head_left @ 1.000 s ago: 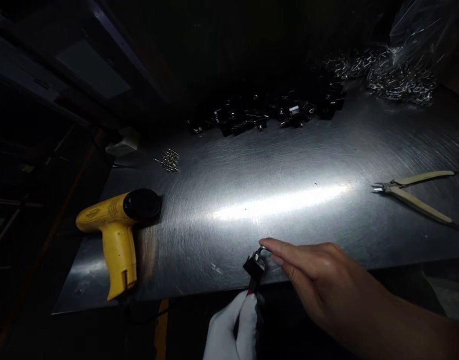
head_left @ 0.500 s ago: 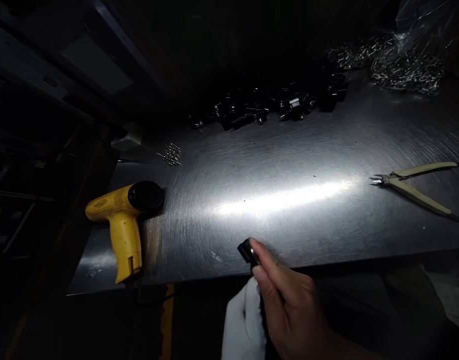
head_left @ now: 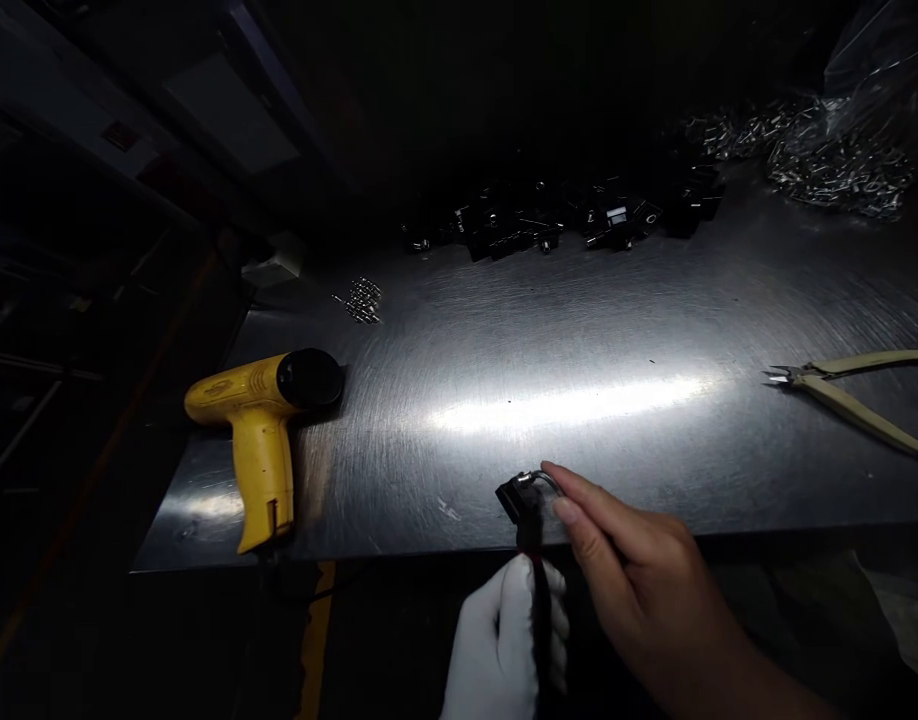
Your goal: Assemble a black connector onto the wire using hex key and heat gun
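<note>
Black plastic connector (head_left: 516, 500): at the lower middle of the head view, just over the near edge of the bench, tilted, with a bent metal loop (head_left: 547, 479) rising from its top and a dark cable (head_left: 541, 625) running down from it

Left hand (head_left: 500, 640): white-gloved, at the bottom middle of the frame, fingers closed around the dark cable just below the connector

Right hand (head_left: 643, 570): bare, at the lower right, fingers stretched out narrowly, fingertips (head_left: 560, 490) touching the metal loop; the thumb is hidden, so I cannot tell whether it grips the loop

Brushed steel bench (head_left: 579, 480): fills the middle of the frame

Left side of the bench: yellow heat gun (head_left: 258, 430) lying near the edge, small metal pins (head_left: 363, 301) farther up

Upper middle: heap of black connectors (head_left: 556, 225)

Upper right: heap of metal terminals (head_left: 838, 165) beside a clear plastic bag (head_left: 871, 60)

Right edge: side cutters (head_left: 845, 395) with beige handles
</note>
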The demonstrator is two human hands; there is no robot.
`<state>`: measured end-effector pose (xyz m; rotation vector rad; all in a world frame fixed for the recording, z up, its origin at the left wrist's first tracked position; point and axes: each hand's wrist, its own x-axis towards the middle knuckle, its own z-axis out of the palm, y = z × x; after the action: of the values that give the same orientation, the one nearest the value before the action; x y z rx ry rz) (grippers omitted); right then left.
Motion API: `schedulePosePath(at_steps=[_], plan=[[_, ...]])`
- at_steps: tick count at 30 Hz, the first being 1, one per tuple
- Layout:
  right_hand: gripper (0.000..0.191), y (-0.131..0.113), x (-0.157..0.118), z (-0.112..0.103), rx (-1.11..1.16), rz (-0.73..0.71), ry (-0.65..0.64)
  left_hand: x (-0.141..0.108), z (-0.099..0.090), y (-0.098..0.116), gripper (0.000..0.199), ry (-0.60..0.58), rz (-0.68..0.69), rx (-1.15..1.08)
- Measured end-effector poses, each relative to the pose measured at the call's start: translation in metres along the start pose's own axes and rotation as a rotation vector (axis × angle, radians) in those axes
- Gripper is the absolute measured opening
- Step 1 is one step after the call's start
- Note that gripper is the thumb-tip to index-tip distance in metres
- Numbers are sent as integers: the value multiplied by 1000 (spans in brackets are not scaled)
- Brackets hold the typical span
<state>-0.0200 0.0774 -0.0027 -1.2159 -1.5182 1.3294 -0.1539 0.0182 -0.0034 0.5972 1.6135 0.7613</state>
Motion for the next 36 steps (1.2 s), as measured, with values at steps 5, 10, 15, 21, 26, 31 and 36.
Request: schedulePosePath(at_steps=[5,10,15,21,26,31,36], plan=[[30,-14,27,-31,-139,131,-242,3,-10,-3,62,-110,-133,-48],[29,-19,53,-51,-152,117,-390,8,-16,-4,66,-150,-185,-62],[33,-16,67,-61,-114,190,-498,14,-21,-2,72,-258,-273,-135],[38,-12,76,-66,-109,390,-633,18,-23,-13,75,-281,-313,-236],[37,-22,85,-63,-169,514,-687,24,-25,-24,75,-378,-315,-302],[36,-25,88,-57,-158,582,-675,25,-24,-20,76,-399,-321,-323],[31,-25,85,-50,-12,698,-630,20,-24,-20,78,-275,-331,-337]])
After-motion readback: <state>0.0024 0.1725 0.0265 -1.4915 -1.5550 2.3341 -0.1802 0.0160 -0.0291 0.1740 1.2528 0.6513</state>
